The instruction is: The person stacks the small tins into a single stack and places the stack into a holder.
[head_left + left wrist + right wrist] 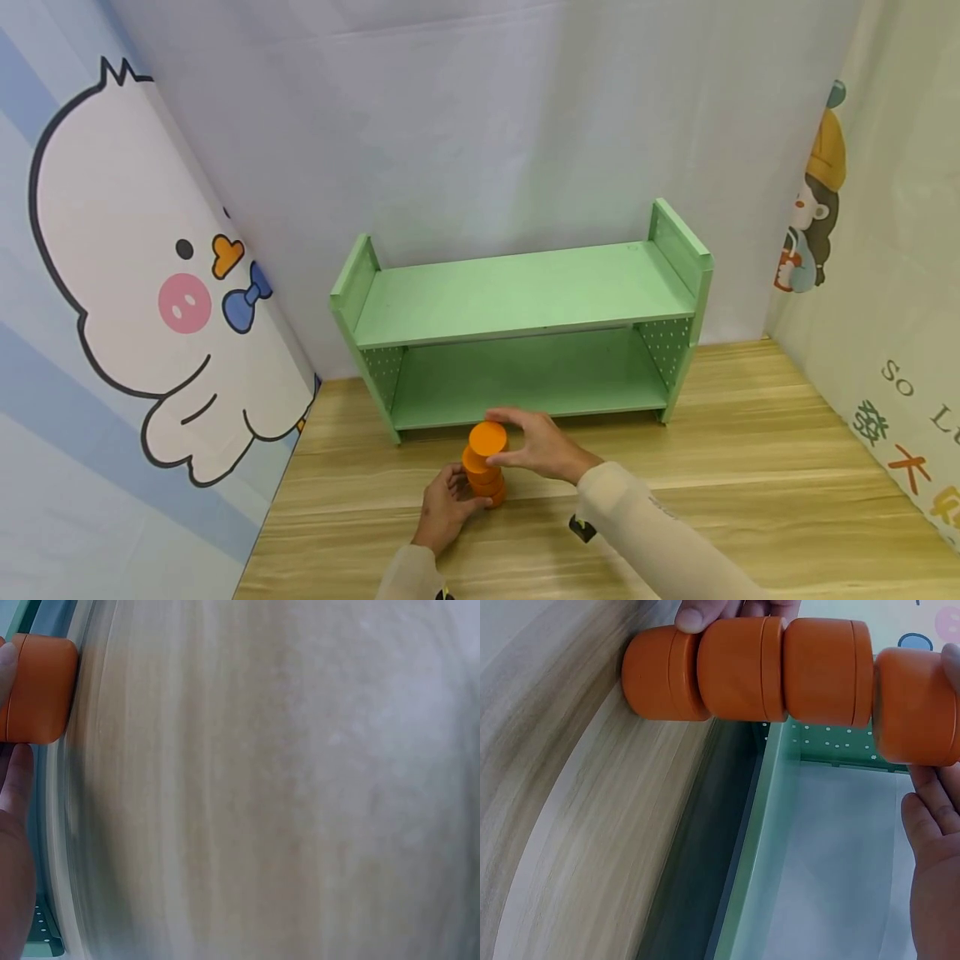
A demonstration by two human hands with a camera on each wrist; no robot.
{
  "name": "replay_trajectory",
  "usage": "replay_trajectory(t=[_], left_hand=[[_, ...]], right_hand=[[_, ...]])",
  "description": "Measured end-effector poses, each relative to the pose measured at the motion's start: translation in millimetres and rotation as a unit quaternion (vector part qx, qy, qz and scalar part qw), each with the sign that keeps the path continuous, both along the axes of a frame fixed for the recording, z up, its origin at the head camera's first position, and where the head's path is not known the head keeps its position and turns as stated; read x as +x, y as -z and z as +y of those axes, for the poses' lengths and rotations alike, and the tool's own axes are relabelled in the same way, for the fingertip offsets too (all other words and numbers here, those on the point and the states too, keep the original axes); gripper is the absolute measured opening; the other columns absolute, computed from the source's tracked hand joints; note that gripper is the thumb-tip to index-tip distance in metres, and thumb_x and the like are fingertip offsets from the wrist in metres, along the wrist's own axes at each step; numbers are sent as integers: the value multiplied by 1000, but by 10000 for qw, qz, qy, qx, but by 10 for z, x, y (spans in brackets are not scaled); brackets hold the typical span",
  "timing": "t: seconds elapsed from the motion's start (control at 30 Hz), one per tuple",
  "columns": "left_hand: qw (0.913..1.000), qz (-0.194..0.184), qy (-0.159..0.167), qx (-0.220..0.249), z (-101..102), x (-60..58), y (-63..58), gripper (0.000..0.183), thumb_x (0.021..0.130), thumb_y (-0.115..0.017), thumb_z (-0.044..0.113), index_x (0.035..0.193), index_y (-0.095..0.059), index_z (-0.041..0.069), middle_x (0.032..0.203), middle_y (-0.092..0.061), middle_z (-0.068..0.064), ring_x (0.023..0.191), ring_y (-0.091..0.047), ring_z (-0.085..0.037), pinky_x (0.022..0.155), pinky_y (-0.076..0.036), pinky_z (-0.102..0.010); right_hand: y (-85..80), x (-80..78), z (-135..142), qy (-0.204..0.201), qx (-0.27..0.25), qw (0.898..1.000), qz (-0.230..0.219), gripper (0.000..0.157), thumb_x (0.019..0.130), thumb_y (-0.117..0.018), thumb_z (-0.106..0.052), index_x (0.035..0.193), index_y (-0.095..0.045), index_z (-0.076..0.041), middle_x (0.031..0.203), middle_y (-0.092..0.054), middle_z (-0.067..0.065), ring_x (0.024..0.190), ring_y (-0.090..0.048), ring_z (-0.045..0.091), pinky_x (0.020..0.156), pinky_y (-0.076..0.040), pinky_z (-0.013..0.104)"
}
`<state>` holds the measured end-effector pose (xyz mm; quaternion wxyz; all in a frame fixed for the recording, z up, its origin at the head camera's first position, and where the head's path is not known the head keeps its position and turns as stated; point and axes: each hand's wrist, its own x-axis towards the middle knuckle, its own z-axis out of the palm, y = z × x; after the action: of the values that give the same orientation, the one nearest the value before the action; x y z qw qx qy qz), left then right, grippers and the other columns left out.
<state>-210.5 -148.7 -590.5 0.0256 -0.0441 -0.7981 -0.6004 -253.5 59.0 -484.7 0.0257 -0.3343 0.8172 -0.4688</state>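
Note:
Orange round lidded jars stand in an upright stack on the table in front of the green shelf, seen lying sideways in the right wrist view. My left hand holds the bottom jar, thumb on one side and fingers on the other. Its thumb and a finger also show around an orange jar in the left wrist view. My right hand grips the top jar between thumb and fingers. That jar sits right at the lid of the jar below, shifted to one side.
Behind the stack stands a light green two-tier shelf with perforated side panels. The wood-grain table stretches to both sides. Printed cloths hang around it, with a white cartoon chick at left and a cartoon figure at right.

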Motion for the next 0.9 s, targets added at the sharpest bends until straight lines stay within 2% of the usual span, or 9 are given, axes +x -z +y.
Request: replay_trajectory(t=[0.23,0.5,0.7,0.83,0.9], left_hand=[[10000,9,29,20,-16,-6,30,55,73,-86,-4,119,-56,-9,120,-65,-26,114,-62,-39,96,-56,-40],[9999,98,77,-61,-34,-6,42,56,74,-87,0,119,-56,-9,120,-65,-27,113,-63,-40,95,-56,-40],[9998,136,75,-94,-26,1,35,54,75,-85,-2,119,-56,-9,119,-65,-26,112,-64,-39,94,-57,-40],[9998,137,124,-69,5,71,-149,50,75,-83,-8,117,-55,-11,117,-65,-29,111,-63,-42,94,-56,-45],[9998,118,134,-63,4,67,-148,50,75,-83,-9,117,-55,-12,117,-64,-30,111,-63,-43,94,-56,-46]], right_hand=[[-23,6,-49,-13,53,9999,-136,67,84,-83,-25,140,-54,0,139,-58,12,130,-52,30,110,-43,52],[-8,-1,-105,-69,133,9998,-110,65,85,-82,-25,139,-55,0,139,-58,11,130,-52,29,110,-43,50],[-5,12,-134,-64,137,9997,-187,65,85,-82,-25,139,-55,-1,140,-58,12,131,-52,30,110,-43,50],[-2,11,-144,-74,116,9996,-237,65,85,-82,-25,140,-55,-3,140,-58,11,131,-51,29,110,-43,50],[-2,11,-147,-83,111,9996,-260,65,85,-82,-25,140,-55,-3,140,-58,11,131,-51,29,110,-43,51]])
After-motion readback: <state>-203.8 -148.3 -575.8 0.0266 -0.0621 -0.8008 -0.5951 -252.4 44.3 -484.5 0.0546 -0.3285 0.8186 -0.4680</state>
